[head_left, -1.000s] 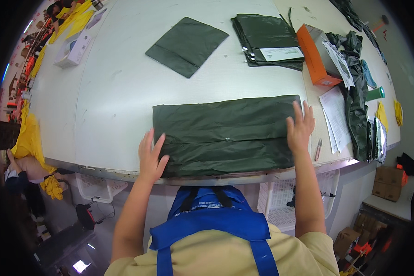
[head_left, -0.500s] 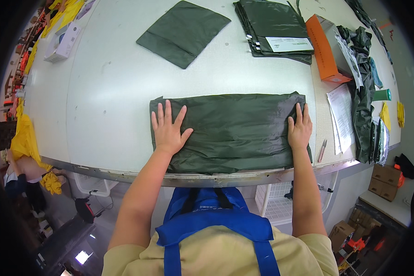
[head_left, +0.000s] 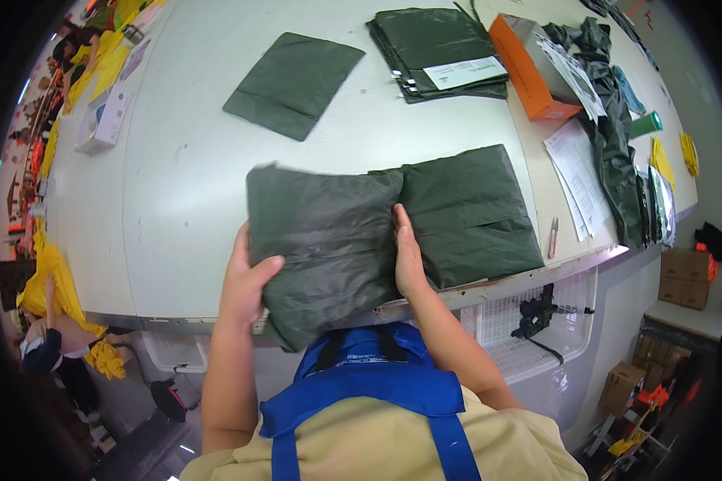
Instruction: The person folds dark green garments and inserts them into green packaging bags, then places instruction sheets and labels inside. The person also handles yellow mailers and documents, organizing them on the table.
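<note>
Dark green folded sheet (head_left: 326,232): on the bench (head_left: 184,240), left half tilted up, overhanging the front edge; probably light, limp, slippery, best taken by outer edge and middle crease.
Left hand (head_left: 242,276): grip closed on the left edge, thumb uppermost.
Right hand (head_left: 409,258): straight fingers at the crease; grip closure cannot be told.
Dark green square (head_left: 295,84): flat, beyond the sheet.

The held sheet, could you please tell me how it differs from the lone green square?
The left hand grips the sheet and the right hand touches it; the square lies untouched on the table. The sheet looks larger and bent; the square, smaller and flat. Both are dark green.
</note>
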